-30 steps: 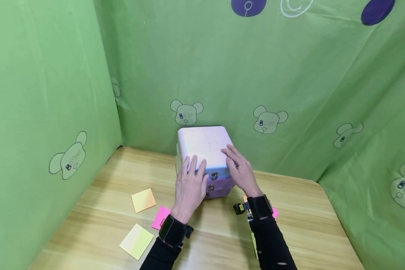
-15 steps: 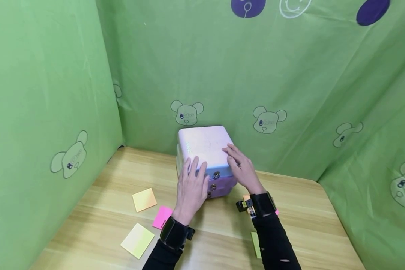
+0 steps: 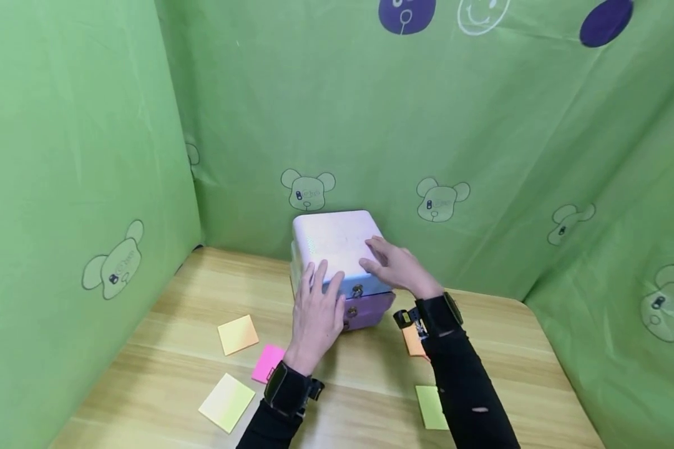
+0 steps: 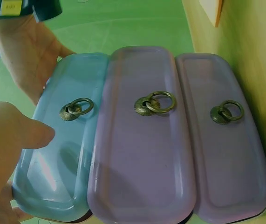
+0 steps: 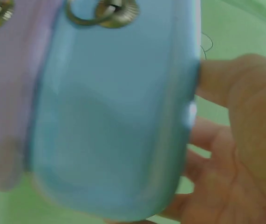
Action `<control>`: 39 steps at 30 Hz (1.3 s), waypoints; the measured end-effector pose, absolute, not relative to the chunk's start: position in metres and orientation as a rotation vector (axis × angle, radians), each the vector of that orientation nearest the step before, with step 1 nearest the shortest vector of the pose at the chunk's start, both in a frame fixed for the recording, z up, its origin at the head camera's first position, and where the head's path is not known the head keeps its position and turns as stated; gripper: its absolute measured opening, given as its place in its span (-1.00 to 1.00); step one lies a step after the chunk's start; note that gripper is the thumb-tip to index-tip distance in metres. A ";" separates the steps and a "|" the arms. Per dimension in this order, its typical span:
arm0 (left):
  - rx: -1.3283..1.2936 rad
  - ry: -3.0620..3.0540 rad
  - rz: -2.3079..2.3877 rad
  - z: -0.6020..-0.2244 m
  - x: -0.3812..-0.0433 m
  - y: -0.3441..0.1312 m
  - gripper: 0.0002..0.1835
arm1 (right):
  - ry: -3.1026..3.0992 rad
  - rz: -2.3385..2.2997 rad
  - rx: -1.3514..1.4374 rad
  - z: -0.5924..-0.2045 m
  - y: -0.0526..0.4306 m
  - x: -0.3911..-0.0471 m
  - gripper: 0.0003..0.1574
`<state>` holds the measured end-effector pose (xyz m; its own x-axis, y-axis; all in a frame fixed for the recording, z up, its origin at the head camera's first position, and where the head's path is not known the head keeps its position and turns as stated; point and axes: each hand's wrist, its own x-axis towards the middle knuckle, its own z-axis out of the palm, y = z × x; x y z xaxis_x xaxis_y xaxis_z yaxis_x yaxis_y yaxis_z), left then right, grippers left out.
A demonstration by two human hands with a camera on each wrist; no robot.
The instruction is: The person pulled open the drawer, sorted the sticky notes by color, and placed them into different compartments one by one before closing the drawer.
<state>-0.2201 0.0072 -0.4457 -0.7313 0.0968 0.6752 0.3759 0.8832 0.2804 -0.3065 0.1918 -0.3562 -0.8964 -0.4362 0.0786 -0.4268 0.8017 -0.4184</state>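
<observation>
A small drawer box (image 3: 334, 234) with a pale lilac top stands against the green cloth. Its front has a light blue top drawer (image 4: 77, 154) and two purple drawers (image 4: 142, 154) below, each with a bronze ring pull (image 4: 163, 103). All three look pushed in. My left hand (image 3: 316, 318) rests with spread fingers on the box's front left edge, its thumb by the blue drawer front. At the right side of the top is my right hand (image 3: 399, 268), fingers loosely bent and thumb near the front edge. Whether its fingertips touch is unclear.
On the wooden table (image 3: 359, 399) lie sticky note pads: a light orange one (image 3: 238, 335), a pink one (image 3: 267, 363) and a yellow-green one (image 3: 227, 402) at left, an orange one (image 3: 413, 341) and a green one (image 3: 431, 408) at right. Green cloth (image 3: 359, 112) walls the table.
My right hand has turned and its wrist has shifted right and up, showing more of the right-hand pads. My left hand stays on the box. The view has shifted slightly.
</observation>
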 end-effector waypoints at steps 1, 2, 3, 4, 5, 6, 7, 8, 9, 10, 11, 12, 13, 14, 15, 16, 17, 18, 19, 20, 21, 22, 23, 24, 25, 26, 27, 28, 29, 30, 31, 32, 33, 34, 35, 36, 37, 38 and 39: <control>-0.344 -2.359 -0.538 -0.446 -0.220 0.007 -0.57 | 2.937 -0.635 -0.695 -0.352 0.190 -0.307 -0.08; -0.350 -2.359 -0.549 -0.446 -0.219 0.008 -0.58 | 2.916 -0.590 -0.676 -0.347 0.188 -0.308 -0.03; -0.356 -2.360 -0.558 -0.445 -0.218 0.008 -0.59 | 2.892 -0.551 -0.659 -0.343 0.187 -0.308 0.01; -0.360 -2.357 -0.569 -0.445 -0.218 0.008 -0.60 | 2.871 -0.516 -0.645 -0.339 0.185 -0.309 0.05; -0.362 -2.353 -0.581 -0.444 -0.217 0.008 -0.61 | 2.855 -0.478 -0.639 -0.335 0.184 -0.310 0.08; -0.362 -2.350 -0.589 -0.443 -0.217 0.008 -0.62 | 2.843 -0.439 -0.638 -0.331 0.182 -0.312 0.10; -0.362 -2.341 -0.599 -0.442 -0.217 0.008 -0.63 | 2.833 -0.400 -0.640 -0.327 0.181 -0.313 0.12; -0.360 -2.331 -0.605 -0.440 -0.217 0.008 -0.64 | 2.824 -0.357 -0.638 -0.323 0.179 -0.315 0.13; -0.358 -2.317 -0.614 -0.439 -0.217 0.008 -0.65 | 2.816 -0.319 -0.646 -0.319 0.177 -0.316 0.08; -0.355 -2.303 -0.623 -0.437 -0.217 0.008 -0.65 | 2.807 -0.285 -0.648 -0.316 0.176 -0.317 0.03; -0.353 -2.293 -0.630 -0.435 -0.217 0.008 -0.66 | 2.797 -0.254 -0.647 -0.313 0.174 -0.318 -0.03; -0.350 -2.281 -0.638 -0.434 -0.216 0.008 -0.67 | 2.791 -0.225 -0.636 -0.310 0.172 -0.319 -0.11; -0.347 -2.272 -0.646 -0.433 -0.216 0.008 -0.68 | 2.784 -0.201 -0.627 -0.308 0.171 -0.319 -0.18; -0.345 -2.266 -0.651 -0.432 -0.216 0.009 -0.70 | 2.778 -0.182 -0.617 -0.306 0.170 -0.320 -0.23; -0.341 -2.263 -0.655 -0.431 -0.215 0.010 -0.71 | 2.774 -0.165 -0.604 -0.305 0.169 -0.320 -0.26; -0.334 -2.265 -0.655 -0.430 -0.215 0.010 -0.73 | 2.765 -0.150 -0.589 -0.304 0.168 -0.321 -0.25; -0.331 -2.266 -0.655 -0.430 -0.214 0.011 -0.74 | 2.761 -0.134 -0.573 -0.304 0.167 -0.321 -0.25; -0.327 -2.265 -0.651 -0.429 -0.214 0.011 -0.76 | 2.758 -0.120 -0.559 -0.303 0.167 -0.322 -0.23; -0.325 -2.265 -0.644 -0.429 -0.214 0.011 -0.77 | 2.755 -0.113 -0.546 -0.302 0.166 -0.322 -0.18; -0.324 -2.262 -0.635 -0.428 -0.213 0.011 -0.77 | 2.753 -0.102 -0.530 -0.301 0.165 -0.323 -0.17; -0.325 -2.258 -0.627 -0.427 -0.213 0.011 -0.78 | 2.754 -0.098 -0.512 -0.300 0.164 -0.324 -0.15; -0.327 -2.250 -0.623 -0.427 -0.213 0.011 -0.78 | 2.754 -0.094 -0.496 -0.298 0.163 -0.325 -0.15; -0.331 -2.239 -0.619 -0.426 -0.214 0.010 -0.78 | 2.758 -0.091 -0.478 -0.297 0.162 -0.325 -0.15; -0.333 -2.228 -0.616 -0.425 -0.214 0.010 -0.78 | 2.759 -0.090 -0.463 -0.295 0.161 -0.326 -0.14; -0.337 -2.219 -0.614 -0.425 -0.215 0.010 -0.78 | 2.764 -0.091 -0.447 -0.294 0.160 -0.327 -0.13; -0.342 -2.211 -0.614 -0.424 -0.215 0.009 -0.77 | 2.765 -0.088 -0.436 -0.292 0.159 -0.328 -0.16; -0.347 -2.204 -0.613 -0.423 -0.216 0.009 -0.76 | 2.767 -0.089 -0.428 -0.291 0.158 -0.328 -0.13; -0.351 -2.198 -0.614 -0.423 -0.217 0.009 -0.76 | 2.761 -0.083 -0.423 -0.290 0.157 -0.329 -0.13; -0.355 -2.199 -0.612 -0.422 -0.217 0.009 -0.76 | 2.760 -0.082 -0.422 -0.290 0.157 -0.329 -0.10; -0.361 -2.196 -0.612 -0.422 -0.217 0.009 -0.77 | 2.756 -0.079 -0.417 -0.289 0.157 -0.329 -0.08; -0.365 -2.200 -0.612 -0.423 -0.217 0.009 -0.77 | 2.752 -0.084 -0.411 -0.290 0.157 -0.329 -0.05; -0.370 -2.204 -0.614 -0.423 -0.217 0.009 -0.78 | 2.748 -0.090 -0.405 -0.290 0.158 -0.329 -0.03; -0.372 -2.208 -0.615 -0.423 -0.216 0.009 -0.79 | 2.749 -0.099 -0.401 -0.290 0.158 -0.328 0.00; -0.374 -2.216 -0.617 -0.423 -0.216 0.008 -0.79 | 2.753 -0.104 -0.390 -0.291 0.157 -0.328 -0.03; -0.376 -2.217 -0.615 -0.424 -0.216 0.008 -0.79 | 2.759 -0.106 -0.384 -0.290 0.156 -0.328 -0.04; -0.377 -2.216 -0.610 -0.423 -0.216 0.008 -0.78 | 2.761 -0.105 -0.370 -0.290 0.155 -0.328 -0.15; -0.378 -2.217 -0.606 -0.423 -0.216 0.008 -0.78 | 2.771 -0.109 -0.361 -0.289 0.153 -0.327 -0.14; -0.377 -2.212 -0.602 -0.423 -0.217 0.008 -0.78 | 2.781 -0.103 -0.351 -0.288 0.152 -0.327 -0.12; -0.377 -2.205 -0.597 -0.422 -0.218 0.008 -0.78 | 2.788 -0.098 -0.345 -0.286 0.150 -0.328 -0.12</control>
